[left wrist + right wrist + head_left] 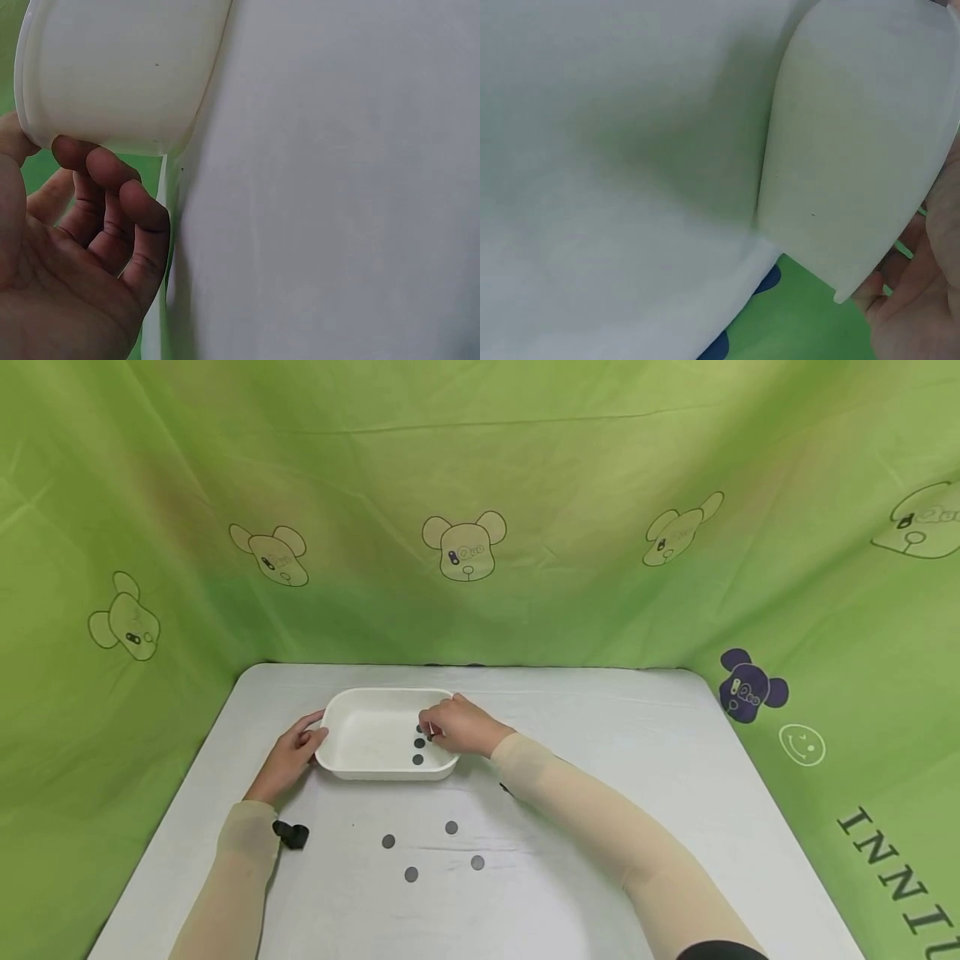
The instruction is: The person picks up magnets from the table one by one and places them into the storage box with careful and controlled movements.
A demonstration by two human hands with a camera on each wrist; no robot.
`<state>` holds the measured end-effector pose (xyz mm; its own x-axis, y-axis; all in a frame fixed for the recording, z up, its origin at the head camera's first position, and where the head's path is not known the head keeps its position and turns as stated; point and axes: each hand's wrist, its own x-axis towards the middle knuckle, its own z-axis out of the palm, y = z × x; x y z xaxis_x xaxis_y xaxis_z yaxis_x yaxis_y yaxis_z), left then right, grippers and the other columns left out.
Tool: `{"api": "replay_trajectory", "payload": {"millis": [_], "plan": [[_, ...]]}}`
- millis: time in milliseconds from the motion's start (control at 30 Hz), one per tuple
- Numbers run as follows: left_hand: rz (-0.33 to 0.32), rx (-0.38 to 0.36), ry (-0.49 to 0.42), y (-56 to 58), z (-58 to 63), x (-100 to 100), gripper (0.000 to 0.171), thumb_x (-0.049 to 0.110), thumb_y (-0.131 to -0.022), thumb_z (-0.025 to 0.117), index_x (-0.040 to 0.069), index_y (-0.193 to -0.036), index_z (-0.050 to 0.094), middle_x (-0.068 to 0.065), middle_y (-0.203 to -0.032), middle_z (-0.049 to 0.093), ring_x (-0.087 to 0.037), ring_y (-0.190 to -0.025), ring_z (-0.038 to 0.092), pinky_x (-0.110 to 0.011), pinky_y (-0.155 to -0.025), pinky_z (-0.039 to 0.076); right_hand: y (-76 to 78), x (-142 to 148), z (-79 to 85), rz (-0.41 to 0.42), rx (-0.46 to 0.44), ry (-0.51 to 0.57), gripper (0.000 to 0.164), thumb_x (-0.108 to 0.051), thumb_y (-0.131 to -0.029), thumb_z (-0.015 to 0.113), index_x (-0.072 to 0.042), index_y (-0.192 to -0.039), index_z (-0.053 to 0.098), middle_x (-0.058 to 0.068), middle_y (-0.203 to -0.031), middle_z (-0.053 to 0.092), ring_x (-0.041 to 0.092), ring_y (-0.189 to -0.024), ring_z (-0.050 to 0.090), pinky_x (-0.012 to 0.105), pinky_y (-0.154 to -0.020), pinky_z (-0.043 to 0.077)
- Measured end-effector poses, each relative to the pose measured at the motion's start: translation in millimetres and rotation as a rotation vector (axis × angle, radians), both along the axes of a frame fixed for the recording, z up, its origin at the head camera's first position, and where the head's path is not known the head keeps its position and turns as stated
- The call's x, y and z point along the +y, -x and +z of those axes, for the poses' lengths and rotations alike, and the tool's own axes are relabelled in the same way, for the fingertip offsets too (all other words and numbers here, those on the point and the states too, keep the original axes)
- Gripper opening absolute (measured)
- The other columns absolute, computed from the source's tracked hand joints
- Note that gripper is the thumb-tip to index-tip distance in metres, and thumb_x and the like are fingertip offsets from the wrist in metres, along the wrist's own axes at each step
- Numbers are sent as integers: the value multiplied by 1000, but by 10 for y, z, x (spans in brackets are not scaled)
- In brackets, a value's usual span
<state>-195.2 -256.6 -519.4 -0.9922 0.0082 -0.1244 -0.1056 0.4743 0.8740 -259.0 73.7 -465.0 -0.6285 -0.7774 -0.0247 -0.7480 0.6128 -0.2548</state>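
Note:
A white plastic basin point(375, 772), rectangular with rounded corners, stands on the table. My left hand point(291, 755) grips its left end, thumb at the rim and curled fingers against the outer wall, as the left wrist view shows below the basin point(124, 75). My right hand point(467, 727) reaches over the right end, with its fingertips inside. A small dark disc point(431, 737) shows at those fingertips, pinched and partly hidden. Several similar dark round discs point(419, 743) lie in a row on the basin floor beside them. In the right wrist view the basin's outer wall point(855, 150) hides the fingertips.
Several loose grey discs point(411, 874) are spread on the white tabletop point(600, 827) in front of the basin. A green cloth point(570, 602) with bear-head prints hangs behind and at both sides. A black strap piece point(291, 835) sits at the left wrist.

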Motion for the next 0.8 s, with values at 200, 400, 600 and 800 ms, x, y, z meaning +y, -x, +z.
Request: {"api": "replay_trajectory", "payload": {"millis": [200,400,600,800], "plan": [[-4,4,-3,-4,5,-4,56,42,-103,55,20,-152,43,-11,-94,58,-20,-79,55,-26,-71,47,12,-23,12,-16,-24,-43,12,-16,-88,77,-20,-95,68,-14,-79,61,9,-79,55,31,-88,34],[-2,1,6,-12,13,2,55,42,-103,55,20,-152,43,-10,-94,58,-20,-80,55,-27,-72,47,17,-40,33,-20,-52,-61,11,-11,-86,75,-17,-94,69,-13,-76,62,9,-77,56,33,-90,32],[-8,5,12,-16,13,-6,55,41,-104,55,20,-153,42,-11,-94,58,-20,-80,55,-27,-71,47,39,-60,29,-24,-91,-93,12,-9,-85,73,-16,-94,70,-13,-76,63,8,-76,58,33,-91,31],[-10,8,7,-15,8,-7,55,41,-103,55,20,-152,43,-11,-95,59,-20,-80,56,-27,-72,48,54,-78,32,-40,-124,-138,12,-8,-85,72,-16,-94,70,-13,-78,65,8,-77,58,32,-91,31]]}}
